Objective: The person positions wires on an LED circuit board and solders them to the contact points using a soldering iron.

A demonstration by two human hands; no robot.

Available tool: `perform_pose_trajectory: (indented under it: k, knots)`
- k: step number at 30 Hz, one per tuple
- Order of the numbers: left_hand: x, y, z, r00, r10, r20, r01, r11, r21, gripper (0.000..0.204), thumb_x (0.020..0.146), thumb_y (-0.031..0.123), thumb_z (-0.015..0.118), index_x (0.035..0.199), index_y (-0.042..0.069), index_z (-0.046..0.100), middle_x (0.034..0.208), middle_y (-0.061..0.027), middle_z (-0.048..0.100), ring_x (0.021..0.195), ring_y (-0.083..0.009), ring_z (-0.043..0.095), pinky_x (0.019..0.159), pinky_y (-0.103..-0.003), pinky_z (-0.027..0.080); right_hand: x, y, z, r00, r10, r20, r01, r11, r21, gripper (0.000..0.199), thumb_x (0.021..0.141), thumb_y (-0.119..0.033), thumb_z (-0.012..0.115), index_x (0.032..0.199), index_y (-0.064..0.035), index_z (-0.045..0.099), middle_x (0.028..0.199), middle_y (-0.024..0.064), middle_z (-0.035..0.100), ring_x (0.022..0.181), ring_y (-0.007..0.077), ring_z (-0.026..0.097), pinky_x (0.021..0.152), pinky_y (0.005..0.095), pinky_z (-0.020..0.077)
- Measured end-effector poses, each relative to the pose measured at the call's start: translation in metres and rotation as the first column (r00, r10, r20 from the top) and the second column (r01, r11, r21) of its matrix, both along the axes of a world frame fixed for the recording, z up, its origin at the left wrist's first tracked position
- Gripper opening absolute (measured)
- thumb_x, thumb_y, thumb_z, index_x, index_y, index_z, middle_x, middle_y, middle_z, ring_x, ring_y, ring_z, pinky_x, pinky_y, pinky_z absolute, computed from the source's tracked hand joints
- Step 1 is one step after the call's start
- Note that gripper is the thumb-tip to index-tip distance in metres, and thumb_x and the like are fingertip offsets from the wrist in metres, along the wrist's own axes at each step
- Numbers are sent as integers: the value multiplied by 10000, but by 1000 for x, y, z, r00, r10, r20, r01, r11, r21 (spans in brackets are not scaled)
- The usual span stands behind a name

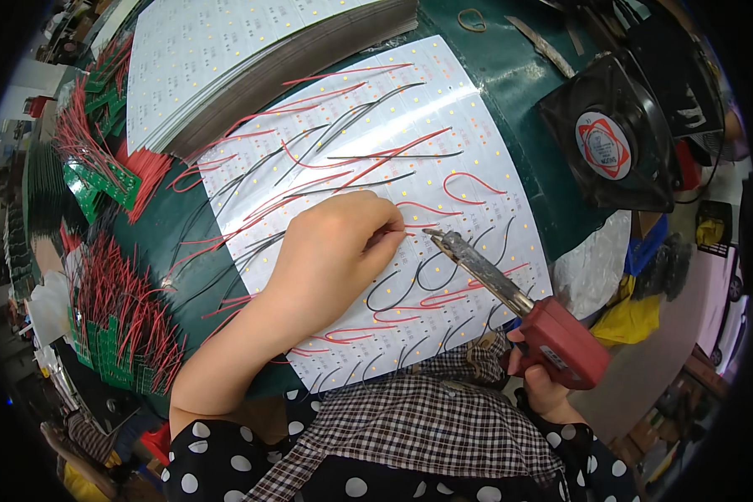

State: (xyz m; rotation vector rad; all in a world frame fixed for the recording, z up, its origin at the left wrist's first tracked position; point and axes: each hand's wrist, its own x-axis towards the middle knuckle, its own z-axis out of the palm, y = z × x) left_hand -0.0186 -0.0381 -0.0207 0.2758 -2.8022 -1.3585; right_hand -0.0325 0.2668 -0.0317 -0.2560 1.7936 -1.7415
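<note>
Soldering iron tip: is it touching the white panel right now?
No. The soldering iron in the right hand has its tip raised just above the white panel.

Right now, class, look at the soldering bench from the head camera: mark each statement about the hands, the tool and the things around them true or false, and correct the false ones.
1. The right hand grips a red soldering gun. True.
2. The left hand lies flat and empty on the green mat. False: it rests on the white LED panel, pinching a red wire.
3. The soldering gun's tip points toward the left hand's fingertips. True.
4. The black cooling fan stands left of the panel. False: it stands at its right.
5. Only red wires lie on the panel. False: black wires lie there too.
</note>
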Motion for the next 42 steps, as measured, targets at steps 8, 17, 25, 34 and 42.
perform_pose_trajectory:
  k: [8,17,25,34,42]
  knots:
    - [-5,4,0,1000,0,29,1,999,-44,92,762,60,667,811,19,600,718,-46,569,590,-135,524,550,-254,434,2,8,-10,967,145,-208,-79,951,298,394,715,-16,709,1093,20,605,1026,142,639,896,218,653,765,298,521]
    - [-3,1,2,1000,-4,25,5,999,-42,103,743,73,670,798,20,602,720,-51,573,594,-147,528,556,-260,436,12,25,-27,937,213,-279,-142,957,255,439,757,-114,727,1132,55,572,1021,145,645,909,194,646,774,286,517]
    - [0,2,2,1000,2,30,1,996,-91,121,735,84,678,801,20,599,755,-71,581,660,-185,563,602,-293,454,14,-2,2,997,-39,-60,39,999,-13,596,803,-250,724,1235,63,458,1032,124,599,733,141,596,642,245,484]
    - [49,-32,30,999,-8,31,18,942,-336,208,652,85,735,788,39,585,832,-88,534,836,-284,490,740,-376,405,22,-1,4,982,-30,-188,32,999,10,614,859,-399,619,1259,6,388,1099,167,563,639,157,547,536,259,450]
    - [71,-50,35,987,136,85,-113,966,-234,98,711,7,660,782,-2,593,721,-89,572,684,-216,564,630,-300,440,23,1,0,987,-46,-151,29,993,-112,605,853,-310,665,1307,-7,405,1203,196,536,723,161,558,601,270,474]
